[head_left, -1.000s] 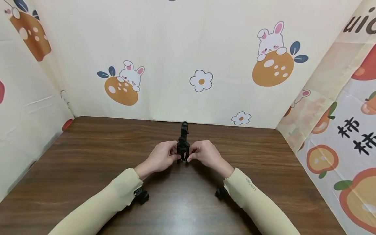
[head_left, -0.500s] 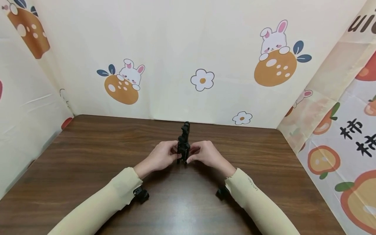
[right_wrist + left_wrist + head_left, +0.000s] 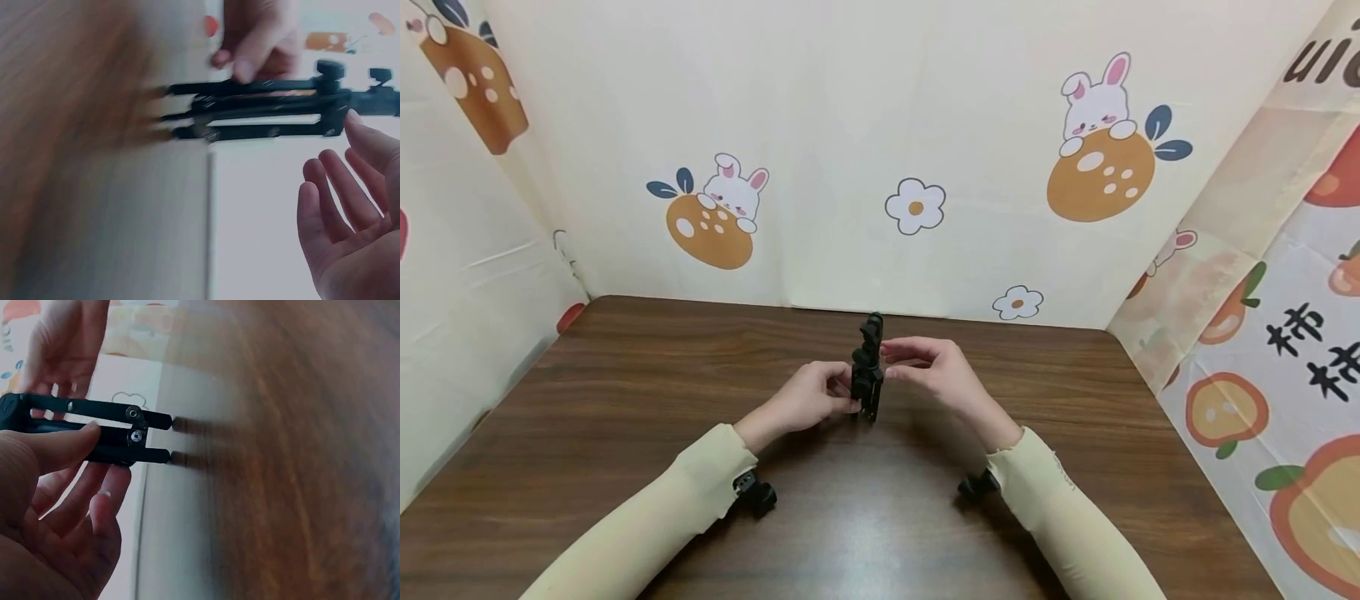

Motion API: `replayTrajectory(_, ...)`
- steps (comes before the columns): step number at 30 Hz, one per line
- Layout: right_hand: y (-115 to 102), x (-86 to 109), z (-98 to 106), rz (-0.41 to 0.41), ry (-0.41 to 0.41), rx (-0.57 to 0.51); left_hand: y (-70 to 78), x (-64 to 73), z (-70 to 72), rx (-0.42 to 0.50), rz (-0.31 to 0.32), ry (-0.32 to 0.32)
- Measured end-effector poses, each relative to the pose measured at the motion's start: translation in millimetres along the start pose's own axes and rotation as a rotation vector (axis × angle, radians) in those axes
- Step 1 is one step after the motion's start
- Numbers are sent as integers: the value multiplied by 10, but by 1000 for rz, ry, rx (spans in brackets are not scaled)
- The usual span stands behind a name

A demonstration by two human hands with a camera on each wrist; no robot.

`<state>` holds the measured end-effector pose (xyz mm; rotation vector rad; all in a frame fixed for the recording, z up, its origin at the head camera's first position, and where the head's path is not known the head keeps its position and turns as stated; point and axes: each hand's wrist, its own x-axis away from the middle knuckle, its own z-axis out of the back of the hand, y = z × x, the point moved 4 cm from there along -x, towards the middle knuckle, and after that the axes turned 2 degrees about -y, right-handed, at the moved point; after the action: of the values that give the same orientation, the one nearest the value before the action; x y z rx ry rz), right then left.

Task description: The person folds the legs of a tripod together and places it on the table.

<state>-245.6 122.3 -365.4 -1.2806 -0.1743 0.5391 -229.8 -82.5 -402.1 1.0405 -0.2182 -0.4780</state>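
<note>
A small black tripod point(image 3: 867, 379) stands upright at the table's centre, its legs folded nearly parallel. My left hand point(image 3: 808, 400) holds it by the legs; in the left wrist view the thumb lies along the folded tripod point(image 3: 90, 407), with fingers behind it. Beside its upper part, on the right, is my right hand point(image 3: 947, 375). In the right wrist view that hand point(image 3: 356, 250) has its fingers apart from the tripod point(image 3: 250, 131), and its thumb tip lies at the collar above the legs. Whether the thumb touches it is hard to tell. The feet meet the tabletop.
A brown wooden table point(image 3: 625, 392) spreads around both hands. Behind it hangs a cream cloth point(image 3: 835, 125) printed with rabbits and fruit, and a patterned cloth point(image 3: 1292, 333) borders the right side. A dark wrist camera point(image 3: 756, 493) sits under the left sleeve.
The tripod's legs have come closer together, and it has turned slightly. My right hand has let go of the legs and risen to the upper part. The left hand has kept its hold.
</note>
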Motion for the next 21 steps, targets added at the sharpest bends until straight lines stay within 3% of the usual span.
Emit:
replayTrajectory(4, -204, 1, -6, 86, 40, -53, -84, -5, -1, 87, 43, -26)
replayTrajectory(10, -483, 2, -54, 205, 62, -125, -151, -12, -31, 108, 69, -49)
replayTrajectory(15, -604, -8, -122, 231, 66, -142, -148, -34, -64, 81, 79, -42)
replayTrajectory(21, -635, 1, -130, 238, 91, -138, -134, -28, -65, 72, 87, 12)
